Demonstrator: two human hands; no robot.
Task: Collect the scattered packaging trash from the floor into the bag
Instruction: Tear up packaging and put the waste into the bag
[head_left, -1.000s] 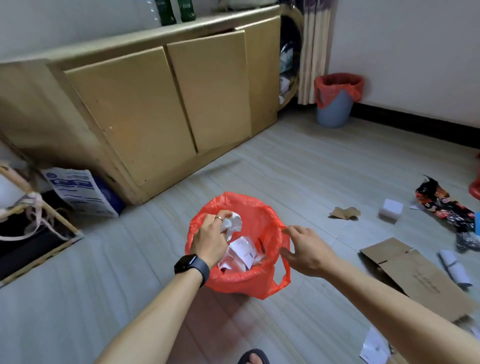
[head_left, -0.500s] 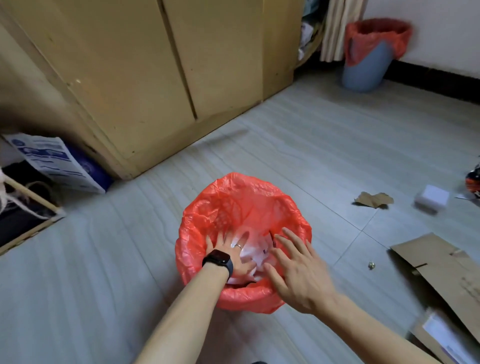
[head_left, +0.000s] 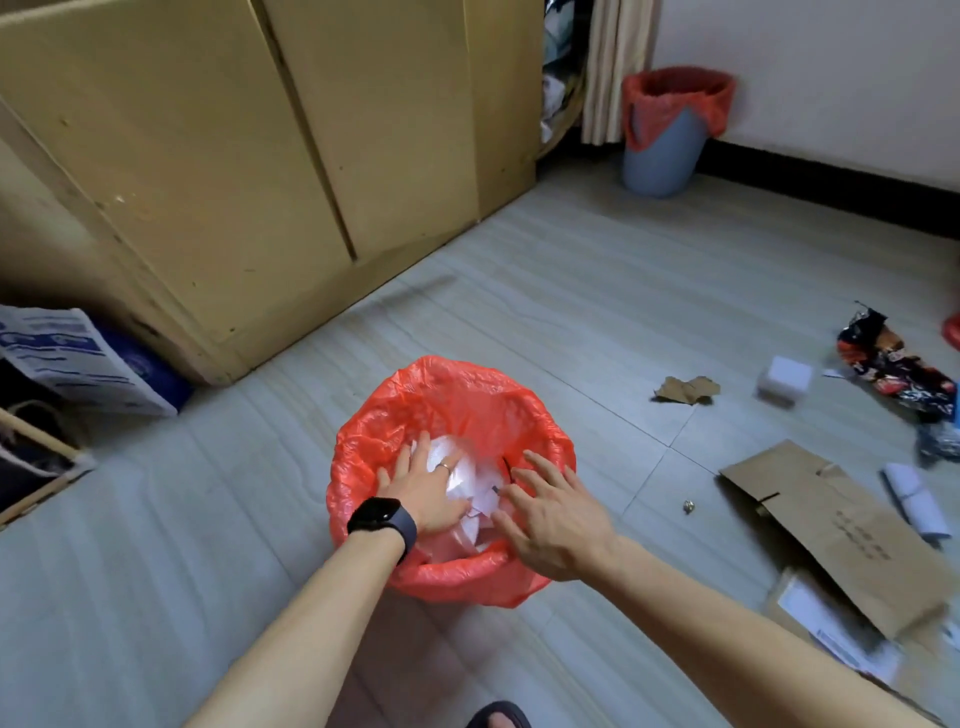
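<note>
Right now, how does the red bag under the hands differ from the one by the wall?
The near bag stands free on the floor; the far bag lines a blue bin. The near bag shows white packaging; the far bag's contents are hidden. Both are red plastic, open-topped.

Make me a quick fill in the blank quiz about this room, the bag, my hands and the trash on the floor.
1. The left hand and right hand reach into the ____ bag.
2. The left wrist wears a black ____.
3. The bin has a ____ body and a red liner.
4. The white block lies on the ____.
Missing words: red; watch; blue; floor.
</note>
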